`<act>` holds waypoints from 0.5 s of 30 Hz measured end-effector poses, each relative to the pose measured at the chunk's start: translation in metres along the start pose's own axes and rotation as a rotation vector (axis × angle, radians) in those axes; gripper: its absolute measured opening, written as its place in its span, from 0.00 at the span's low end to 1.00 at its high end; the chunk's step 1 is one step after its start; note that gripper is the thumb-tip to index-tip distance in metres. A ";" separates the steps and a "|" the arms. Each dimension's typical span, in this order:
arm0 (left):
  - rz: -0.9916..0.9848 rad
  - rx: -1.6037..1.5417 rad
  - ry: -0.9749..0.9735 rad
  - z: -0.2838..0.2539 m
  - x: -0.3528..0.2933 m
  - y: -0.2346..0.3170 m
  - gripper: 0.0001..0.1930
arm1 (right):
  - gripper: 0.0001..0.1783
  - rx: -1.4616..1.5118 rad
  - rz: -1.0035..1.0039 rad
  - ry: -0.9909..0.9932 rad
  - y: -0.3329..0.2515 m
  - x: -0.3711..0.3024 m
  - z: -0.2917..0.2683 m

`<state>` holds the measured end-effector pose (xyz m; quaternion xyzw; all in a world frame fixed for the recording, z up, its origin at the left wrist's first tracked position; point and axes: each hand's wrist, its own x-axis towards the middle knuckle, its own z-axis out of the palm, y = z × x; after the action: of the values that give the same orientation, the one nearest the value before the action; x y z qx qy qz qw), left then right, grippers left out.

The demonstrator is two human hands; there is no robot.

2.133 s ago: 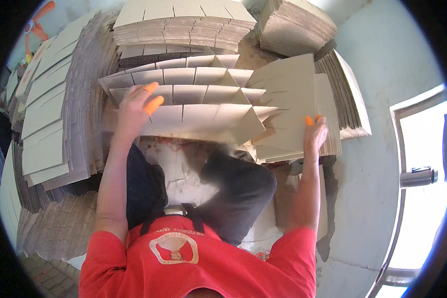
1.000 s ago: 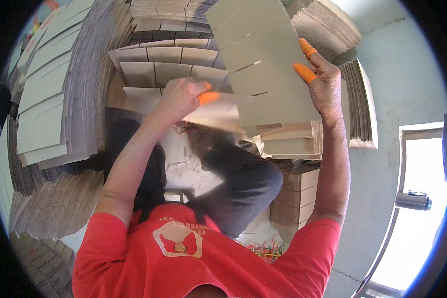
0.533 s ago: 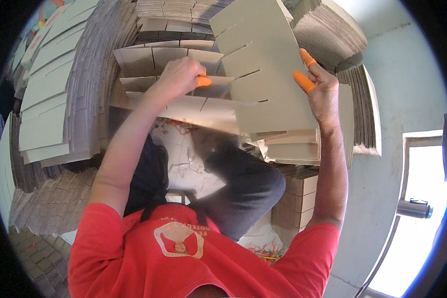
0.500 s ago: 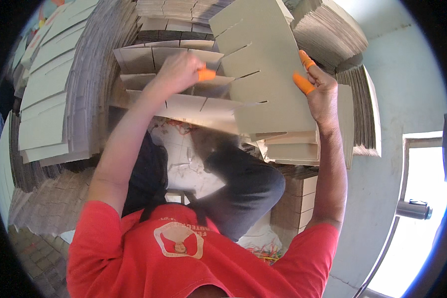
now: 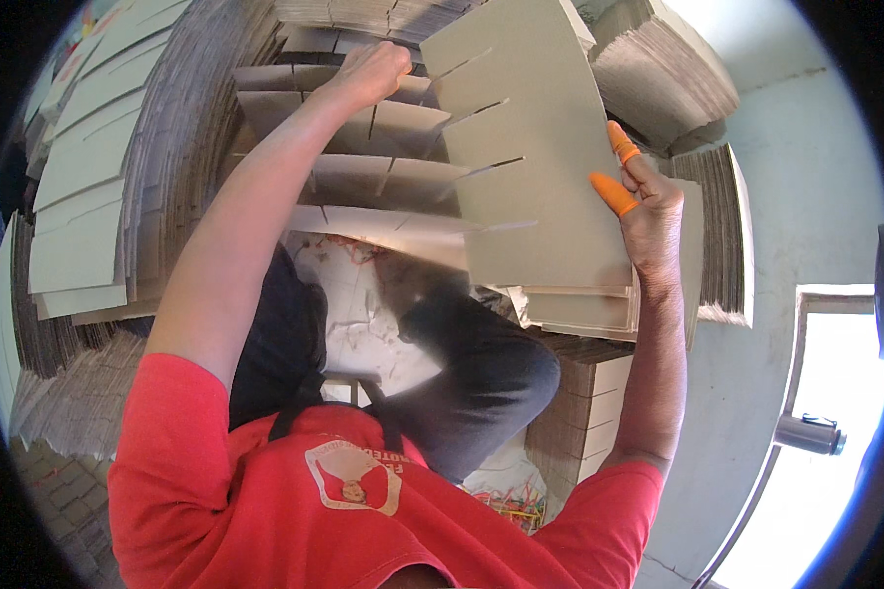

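A large slotted cardboard sheet stands tilted in front of me, slots running in from its left edge. My right hand, with orange finger covers on thumb and forefinger, grips its right edge. Several slotted cardboard strips lie crosswise to the left, their right ends meeting the sheet at its slots. My left hand is closed over the far strips, close to the sheet's upper left edge. Its fingertips are mostly hidden, so what they pinch cannot be made out.
Tall stacks of slotted cardboard rise on the left. More cardboard bundles stand at the far right, and another stack is beside my knee. A pale wall bounds the right side, with a metallic cylinder by a bright opening.
My left hand has moved farther away, from the middle strips to the far ones. My right hand still holds the sheet, which sits slightly lower and farther right in the picture.
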<state>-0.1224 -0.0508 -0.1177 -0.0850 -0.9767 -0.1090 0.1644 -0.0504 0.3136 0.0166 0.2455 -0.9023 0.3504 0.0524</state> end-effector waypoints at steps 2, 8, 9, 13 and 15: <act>-0.025 0.000 -0.044 -0.001 0.002 0.005 0.03 | 0.35 0.139 0.036 -0.010 0.000 0.005 0.004; -0.044 -0.147 0.031 -0.005 -0.004 0.010 0.03 | 0.31 -0.043 -0.109 -0.103 -0.009 0.021 0.011; -0.057 -0.208 0.075 -0.003 -0.005 0.010 0.02 | 0.31 -0.025 -0.125 -0.109 -0.008 0.022 0.013; -0.067 -0.131 0.058 0.002 0.000 0.004 0.03 | 0.28 0.001 -0.161 -0.158 -0.015 0.029 0.026; -0.093 -0.070 -0.083 -0.004 0.007 0.011 0.04 | 0.27 -0.061 -0.214 -0.214 -0.006 0.036 0.029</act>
<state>-0.1257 -0.0402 -0.1100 -0.0498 -0.9811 -0.1473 0.1152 -0.0764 0.2761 0.0080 0.3744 -0.8817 0.2870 0.0007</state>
